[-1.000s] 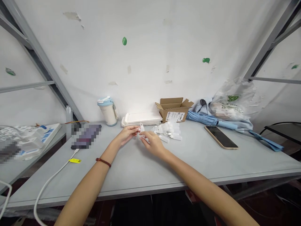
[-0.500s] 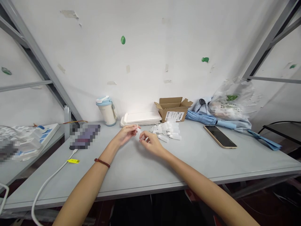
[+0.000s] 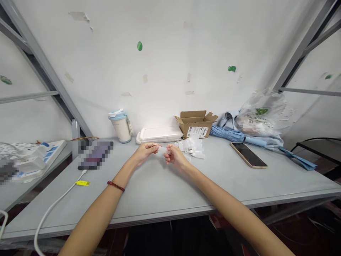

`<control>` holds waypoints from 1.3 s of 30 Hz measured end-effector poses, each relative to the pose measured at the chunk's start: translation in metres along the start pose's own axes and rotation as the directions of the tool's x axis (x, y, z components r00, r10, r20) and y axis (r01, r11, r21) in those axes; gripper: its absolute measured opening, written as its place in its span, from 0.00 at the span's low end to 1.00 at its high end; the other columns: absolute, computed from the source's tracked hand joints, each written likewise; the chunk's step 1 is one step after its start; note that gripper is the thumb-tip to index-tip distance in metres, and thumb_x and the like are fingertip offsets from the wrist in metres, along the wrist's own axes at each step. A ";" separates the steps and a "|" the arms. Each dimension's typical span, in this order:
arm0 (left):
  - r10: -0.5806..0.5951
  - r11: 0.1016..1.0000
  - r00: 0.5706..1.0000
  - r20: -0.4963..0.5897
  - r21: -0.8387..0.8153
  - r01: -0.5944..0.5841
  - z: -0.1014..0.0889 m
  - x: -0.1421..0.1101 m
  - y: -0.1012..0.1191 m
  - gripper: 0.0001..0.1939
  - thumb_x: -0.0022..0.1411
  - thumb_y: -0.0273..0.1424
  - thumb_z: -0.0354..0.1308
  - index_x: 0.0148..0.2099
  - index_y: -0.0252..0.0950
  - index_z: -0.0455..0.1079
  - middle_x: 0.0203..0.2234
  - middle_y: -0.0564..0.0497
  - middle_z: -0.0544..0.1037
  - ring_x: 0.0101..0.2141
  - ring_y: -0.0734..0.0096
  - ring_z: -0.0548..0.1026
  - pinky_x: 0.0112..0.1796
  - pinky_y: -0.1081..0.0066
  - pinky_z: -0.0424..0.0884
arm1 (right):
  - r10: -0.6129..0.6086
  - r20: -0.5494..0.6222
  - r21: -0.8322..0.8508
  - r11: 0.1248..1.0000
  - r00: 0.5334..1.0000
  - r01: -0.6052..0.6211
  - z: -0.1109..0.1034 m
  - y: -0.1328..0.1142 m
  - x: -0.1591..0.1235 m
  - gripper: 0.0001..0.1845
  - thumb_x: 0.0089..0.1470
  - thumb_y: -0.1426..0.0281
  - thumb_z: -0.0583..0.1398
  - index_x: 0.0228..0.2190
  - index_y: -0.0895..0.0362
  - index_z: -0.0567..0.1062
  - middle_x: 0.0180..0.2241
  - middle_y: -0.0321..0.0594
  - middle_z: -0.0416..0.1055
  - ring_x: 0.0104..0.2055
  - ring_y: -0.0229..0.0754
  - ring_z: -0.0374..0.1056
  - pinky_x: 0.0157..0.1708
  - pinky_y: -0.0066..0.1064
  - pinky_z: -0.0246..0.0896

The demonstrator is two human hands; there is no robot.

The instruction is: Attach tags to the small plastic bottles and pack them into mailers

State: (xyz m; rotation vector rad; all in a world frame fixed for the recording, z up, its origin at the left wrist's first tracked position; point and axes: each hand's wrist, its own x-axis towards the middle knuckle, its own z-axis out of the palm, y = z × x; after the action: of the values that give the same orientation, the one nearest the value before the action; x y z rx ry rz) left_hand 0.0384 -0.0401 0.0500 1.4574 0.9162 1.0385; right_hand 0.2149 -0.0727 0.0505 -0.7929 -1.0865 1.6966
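Between my two hands, above the middle of the table, is a small translucent plastic bottle [image 3: 162,149]. My left hand [image 3: 147,151] is closed, its thumb and fingertips pinching the left end of the bottle. My right hand [image 3: 174,156] is closed too, with curled fingers at the bottle's right end. Fingers cover much of the bottle, so its cap and details are hard to make out. Just beyond my right hand lies a pile of similar small plastic bottles [image 3: 196,154], partly hidden by that hand.
Behind the hands stand a stack of white trays [image 3: 160,133] and an open cardboard box [image 3: 197,129]. A tumbler [image 3: 122,127] is at left, near a blurred dark device [image 3: 97,155] on a white cable. To the right are a phone [image 3: 248,155], a folded blue umbrella [image 3: 234,134] and a plastic bag [image 3: 262,115].
My right hand has moved slightly up and to the right. The small bottle has turned from a steeper tilt to lie nearly level between my hands.
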 end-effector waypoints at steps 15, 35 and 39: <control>-0.126 0.992 0.992 -0.002 -0.011 0.126 0.004 -0.002 0.001 0.20 0.48 0.46 0.63 0.29 0.31 0.74 0.26 0.45 0.76 0.28 0.70 0.69 0.35 0.68 0.65 | 0.026 -0.056 -0.089 0.996 0.998 -0.031 -0.002 -0.001 0.002 0.11 0.45 0.62 0.54 0.29 0.53 0.57 0.13 0.22 0.50 0.14 0.29 0.46 0.17 0.21 0.46; -0.117 0.983 0.992 -0.050 0.135 0.123 0.011 -0.003 0.006 0.13 0.44 0.39 0.66 0.28 0.34 0.74 0.24 0.50 0.73 0.26 0.73 0.67 0.31 0.69 0.66 | -0.059 -0.112 -0.309 0.951 0.992 0.021 -0.012 0.004 0.009 0.15 0.54 0.58 0.50 0.29 0.57 0.63 0.13 0.29 0.60 0.14 0.33 0.54 0.18 0.26 0.53; -0.130 0.990 0.989 -0.063 0.048 0.133 0.013 -0.003 0.005 0.15 0.46 0.40 0.64 0.25 0.32 0.72 0.23 0.49 0.72 0.26 0.72 0.67 0.30 0.69 0.65 | -0.386 -0.023 -0.673 0.688 0.922 0.271 -0.016 0.005 0.012 0.11 0.51 0.62 0.55 0.31 0.57 0.68 0.22 0.34 0.66 0.24 0.36 0.60 0.26 0.28 0.55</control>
State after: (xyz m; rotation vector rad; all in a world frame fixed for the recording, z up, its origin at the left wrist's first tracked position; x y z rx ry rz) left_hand 0.0502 -0.0479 0.0545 1.3944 1.0752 0.9712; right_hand 0.2230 -0.0577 0.0391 -1.0702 -1.6345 0.8969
